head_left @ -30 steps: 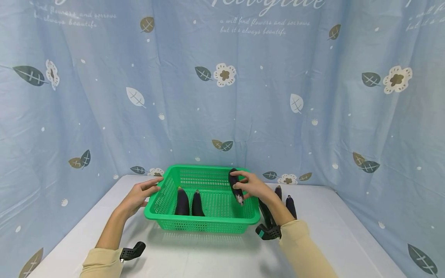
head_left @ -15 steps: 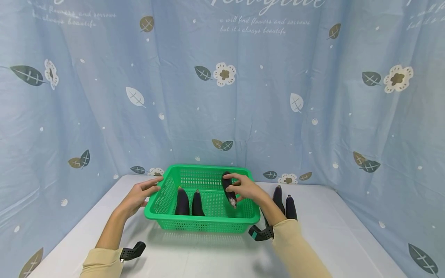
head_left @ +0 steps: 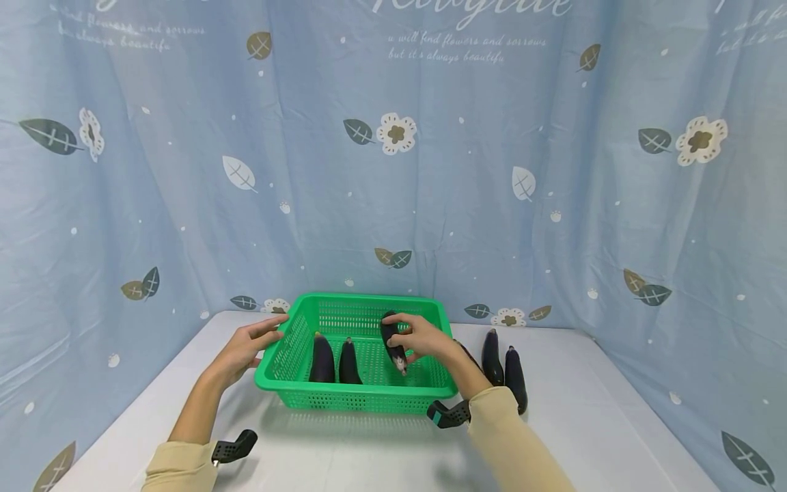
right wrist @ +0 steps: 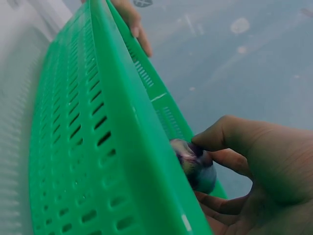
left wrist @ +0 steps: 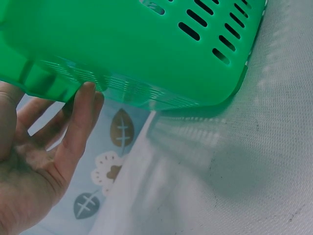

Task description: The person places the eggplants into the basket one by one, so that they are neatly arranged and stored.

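A green plastic basket [head_left: 363, 388] with slotted walls stands on the white table. Inside, toward the left, lie an eggplant [head_left: 322, 360] and a slimmer eggplant [head_left: 349, 362], side by side. Over the basket's right half, my right hand [head_left: 425, 339] pinches a third eggplant [head_left: 397, 355] between thumb and fingers, pale stem end toward me. That pale end [right wrist: 186, 155] shows past the rim in the right wrist view. My left hand [head_left: 241, 350] touches the basket's left rim, and its fingers [left wrist: 80, 115] reach out fairly straight against the green plastic.
Right of the basket, an eggplant [head_left: 492, 359] and another eggplant [head_left: 516, 379] lie on the table [head_left: 590, 410]. Part of a further dark one shows behind my right forearm. A blue printed curtain [head_left: 393, 198] hangs behind the table.
My right hand has carried the eggplant leftward and slightly lower within the basket. More of the eggplants at the right now shows. The left hand and basket have stayed put.
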The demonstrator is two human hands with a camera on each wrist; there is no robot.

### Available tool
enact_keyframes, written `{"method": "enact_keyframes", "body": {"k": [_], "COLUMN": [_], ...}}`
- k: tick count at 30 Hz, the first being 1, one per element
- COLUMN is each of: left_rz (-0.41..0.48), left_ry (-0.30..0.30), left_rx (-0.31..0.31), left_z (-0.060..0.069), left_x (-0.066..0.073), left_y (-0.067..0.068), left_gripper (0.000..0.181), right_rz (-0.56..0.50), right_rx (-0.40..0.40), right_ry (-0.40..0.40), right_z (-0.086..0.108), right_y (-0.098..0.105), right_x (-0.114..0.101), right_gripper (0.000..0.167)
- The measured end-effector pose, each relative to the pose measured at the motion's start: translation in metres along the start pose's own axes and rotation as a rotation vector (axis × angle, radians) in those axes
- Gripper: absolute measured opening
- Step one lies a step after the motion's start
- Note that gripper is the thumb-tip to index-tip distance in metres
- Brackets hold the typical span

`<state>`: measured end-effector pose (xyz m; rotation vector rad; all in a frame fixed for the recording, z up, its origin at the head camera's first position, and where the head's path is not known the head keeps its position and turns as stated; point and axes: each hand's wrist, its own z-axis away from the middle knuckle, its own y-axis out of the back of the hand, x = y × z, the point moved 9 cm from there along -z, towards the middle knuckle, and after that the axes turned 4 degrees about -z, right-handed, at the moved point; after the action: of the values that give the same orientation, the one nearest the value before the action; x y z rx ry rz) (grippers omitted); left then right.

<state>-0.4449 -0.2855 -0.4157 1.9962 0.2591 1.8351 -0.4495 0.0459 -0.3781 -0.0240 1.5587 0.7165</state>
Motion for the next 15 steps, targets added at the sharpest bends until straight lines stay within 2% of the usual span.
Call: {"method": "enact_keyframes", "body": {"k": [8, 15], "left_rz": [0.000, -0.005], "left_ry": [-0.004, -0.009], "left_rx": [-0.009, -0.010], "left_z": [0.000, 0.000], "left_x": [0.002, 0.002], "left_y": [-0.001, 0.000], "left_gripper": [0.062, 0.061], "right_rz": [-0.027, 0.001], "right_rx": [-0.037, -0.050], "right_ry": [-0.021, -0.040], "right_z": [-0.005, -0.009], "right_y": [-0.013, -0.022], "right_x": [-0.001, 0.002], "right_gripper": [0.051, 0.051]}}
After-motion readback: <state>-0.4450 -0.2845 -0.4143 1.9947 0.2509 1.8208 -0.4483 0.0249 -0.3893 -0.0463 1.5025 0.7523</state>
